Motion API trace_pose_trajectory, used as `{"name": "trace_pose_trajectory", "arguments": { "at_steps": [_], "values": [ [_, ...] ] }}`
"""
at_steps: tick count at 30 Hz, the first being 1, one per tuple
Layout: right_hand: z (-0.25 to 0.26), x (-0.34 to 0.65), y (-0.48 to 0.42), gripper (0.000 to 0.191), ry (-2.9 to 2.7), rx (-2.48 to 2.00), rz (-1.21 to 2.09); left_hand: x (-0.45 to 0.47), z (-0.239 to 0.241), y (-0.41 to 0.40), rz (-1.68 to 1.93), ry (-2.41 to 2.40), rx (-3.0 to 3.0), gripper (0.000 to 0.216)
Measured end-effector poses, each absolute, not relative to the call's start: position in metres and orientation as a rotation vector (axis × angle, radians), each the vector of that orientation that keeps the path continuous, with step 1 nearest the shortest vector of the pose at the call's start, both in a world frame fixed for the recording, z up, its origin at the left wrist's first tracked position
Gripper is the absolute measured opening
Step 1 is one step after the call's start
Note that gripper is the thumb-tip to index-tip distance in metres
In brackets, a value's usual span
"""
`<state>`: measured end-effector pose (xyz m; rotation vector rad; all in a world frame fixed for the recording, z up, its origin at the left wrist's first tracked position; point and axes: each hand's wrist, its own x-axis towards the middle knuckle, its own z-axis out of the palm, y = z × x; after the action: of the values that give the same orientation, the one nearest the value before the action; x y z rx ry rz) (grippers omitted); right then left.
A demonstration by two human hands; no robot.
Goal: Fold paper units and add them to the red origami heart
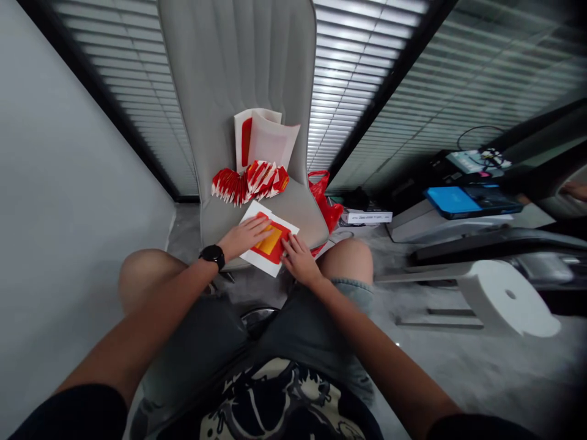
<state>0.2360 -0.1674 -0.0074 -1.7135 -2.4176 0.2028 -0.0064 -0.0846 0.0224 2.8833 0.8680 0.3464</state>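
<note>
A white sheet printed with a red and gold rectangle (270, 241) lies on the grey chair seat (293, 208) between my knees. My left hand (245, 237) rests flat on the sheet, over its upper left part, with a black watch (212, 256) on the wrist. My right hand (300, 260) touches the sheet's lower right edge with its fingertips. Just beyond the sheet sits a cluster of folded red and white paper pieces (250, 183). Behind them, a stack of white and red paper sheets (268, 139) leans against the chair back.
A red plastic bag (324, 198) hangs beside the seat on the right. Further right are a white box (369, 217), a blue-topped device (452, 200) and a large white disc-shaped object (504, 296). A grey wall (68, 183) runs along the left.
</note>
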Motion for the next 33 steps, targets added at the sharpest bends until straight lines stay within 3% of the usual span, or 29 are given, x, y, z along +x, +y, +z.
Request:
{"name": "trace_pose_trajectory", "arguments": {
  "at_steps": [6, 11, 22, 33],
  "values": [
    [0.002, 0.188, -0.206, 0.054, -2.046, -1.97, 0.259, -0.013, 0.02, -0.134, 0.721, 1.448, 2.593, 0.041],
    [0.004, 0.215, -0.177, 0.039, -2.19, -1.696, 0.31, -0.017, -0.01, -0.151, 0.533, 1.36, 2.642, 0.045],
    [-0.027, 0.248, -0.135, 0.05, -2.415, -1.508, 0.233, -0.034, -0.018, -0.134, 0.587, 1.336, 2.596, 0.047],
    [-0.028, 0.247, -0.134, 0.042, -2.398, -1.475, 0.199, -0.037, -0.017, -0.129, 0.654, 1.325, 2.498, 0.037]
  ]
}}
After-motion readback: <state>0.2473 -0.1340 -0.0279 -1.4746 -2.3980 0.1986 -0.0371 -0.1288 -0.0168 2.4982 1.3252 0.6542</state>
